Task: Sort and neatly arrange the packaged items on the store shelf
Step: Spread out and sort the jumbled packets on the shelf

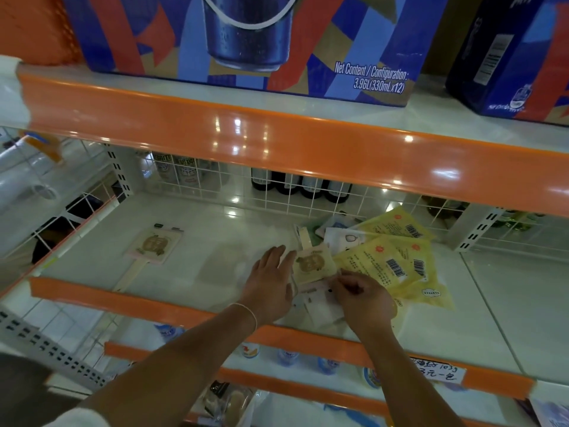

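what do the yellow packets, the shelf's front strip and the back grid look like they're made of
Yellow packets: thin glossy plastic film, probably; they lie flat, slightly wrinkled, with printed barcodes. Front strip: smooth orange plastic or painted metal; the matching strip above shows sharp light reflections. Back grid: thin white coated wire, most likely metal, with bottles visible through its square openings.

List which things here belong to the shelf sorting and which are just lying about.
Job:
- flat yellow barcoded packets
- small cream packet with brown print, beside left hand
- white flat packets, under right hand
- cream packet set apart at left

Lying about:
- blue-and-red drinks carton
- dark bottles behind wire grid
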Tool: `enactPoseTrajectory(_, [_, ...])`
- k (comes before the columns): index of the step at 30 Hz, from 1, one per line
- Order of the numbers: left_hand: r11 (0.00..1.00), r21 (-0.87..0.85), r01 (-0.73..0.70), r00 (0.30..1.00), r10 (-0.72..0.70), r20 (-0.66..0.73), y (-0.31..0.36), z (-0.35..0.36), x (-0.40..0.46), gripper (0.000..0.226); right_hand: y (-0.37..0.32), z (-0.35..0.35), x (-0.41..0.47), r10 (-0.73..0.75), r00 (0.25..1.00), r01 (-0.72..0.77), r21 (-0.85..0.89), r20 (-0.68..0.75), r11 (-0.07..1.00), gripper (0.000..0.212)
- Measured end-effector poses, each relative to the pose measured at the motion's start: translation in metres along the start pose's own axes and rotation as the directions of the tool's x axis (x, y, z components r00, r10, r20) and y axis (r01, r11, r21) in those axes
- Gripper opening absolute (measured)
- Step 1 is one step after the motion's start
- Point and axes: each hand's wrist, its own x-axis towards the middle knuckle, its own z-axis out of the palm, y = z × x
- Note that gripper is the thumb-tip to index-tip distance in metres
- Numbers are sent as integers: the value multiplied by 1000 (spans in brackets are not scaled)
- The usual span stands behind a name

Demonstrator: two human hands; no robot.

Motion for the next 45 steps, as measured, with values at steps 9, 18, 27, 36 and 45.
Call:
enactPoseTrajectory(9, [965,185,-183,983,175,61,-15,-15,-3,96,-24,9,13,179,938,-300,435,296,849,38])
enactPoseTrajectory(18, [974,34,-224,971,220,95,-50,-51,-4,108,-40,43,25,162,836,-520,662,524,540,33])
enactPoseTrajectory(27, [975,-170,146,987,-132,92,-99,-79,-23,106,-77,105,-3,422,803,-594,619,421,514,14])
enactPoseTrajectory(36, [878,-4,478,873,-474,116,-135,-97,-26,96,-94,157,-40,316,904,-333,14,288,943,15])
enactPoseTrajectory(45, [743,114,660,751,-658,-61,-203,-112,-21,106,-89,179,-52,230,934,-166,-239,273,957,8])
